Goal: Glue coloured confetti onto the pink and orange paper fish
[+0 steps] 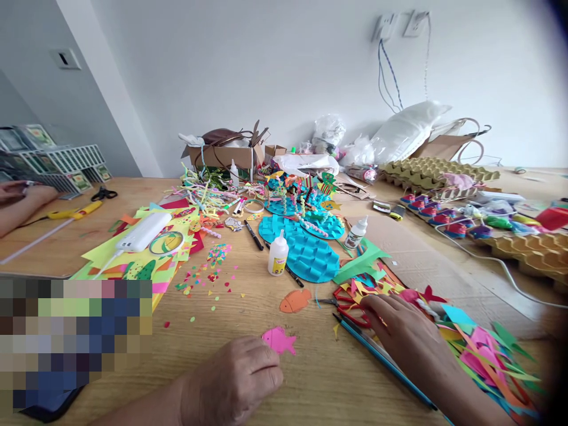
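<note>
We are looking at a pink paper fish (280,340) lying flat on the wooden surface (242,313), just beyond the curled fingers of our left hand (233,381); their tips are hiding from view, so we are not able to tell whether they are gripping anything. We are judging the fish to be light, thin and easily creased, and we are favouring a gentle pinch at the body's edge rather than at the narrow tail joint. Behind it an orange paper fish (295,302) is lying, and farther back a white glue bottle (278,257) is standing upright near a blue textured base (310,251). Our right hand (397,325) is resting over red-handled scissors (347,308), its fingers bending, though we are not able to tell whether they are gripping. Farther right, paper scraps (481,352) are lying heaped.
</note>
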The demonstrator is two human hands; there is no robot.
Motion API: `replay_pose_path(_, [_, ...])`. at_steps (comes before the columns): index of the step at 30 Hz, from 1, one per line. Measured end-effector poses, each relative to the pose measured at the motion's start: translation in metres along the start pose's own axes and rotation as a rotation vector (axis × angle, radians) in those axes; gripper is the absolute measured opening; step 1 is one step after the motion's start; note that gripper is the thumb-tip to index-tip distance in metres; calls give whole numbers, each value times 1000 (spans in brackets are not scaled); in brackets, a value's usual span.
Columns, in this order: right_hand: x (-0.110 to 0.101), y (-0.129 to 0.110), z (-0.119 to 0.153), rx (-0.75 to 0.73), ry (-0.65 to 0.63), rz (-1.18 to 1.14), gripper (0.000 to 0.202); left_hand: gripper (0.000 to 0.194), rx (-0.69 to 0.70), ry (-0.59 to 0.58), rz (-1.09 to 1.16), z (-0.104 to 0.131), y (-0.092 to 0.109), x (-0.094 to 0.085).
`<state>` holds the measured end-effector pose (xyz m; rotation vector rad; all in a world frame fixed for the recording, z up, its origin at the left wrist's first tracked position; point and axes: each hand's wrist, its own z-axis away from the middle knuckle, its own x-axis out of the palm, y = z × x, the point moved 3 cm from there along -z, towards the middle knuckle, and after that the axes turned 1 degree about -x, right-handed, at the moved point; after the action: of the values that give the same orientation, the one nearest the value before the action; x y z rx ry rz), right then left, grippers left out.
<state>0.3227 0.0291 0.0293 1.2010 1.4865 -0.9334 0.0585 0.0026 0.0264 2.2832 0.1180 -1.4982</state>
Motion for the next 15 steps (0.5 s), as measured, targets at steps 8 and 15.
replay_pose_path(8, [-5,5,1,42,49,-79,23,21,-2,-13,-8,0,-1,1])
replay_pose_path(15, [-8,1,4,16,74,-131,22,19,-10,-18,2,0,-1,2])
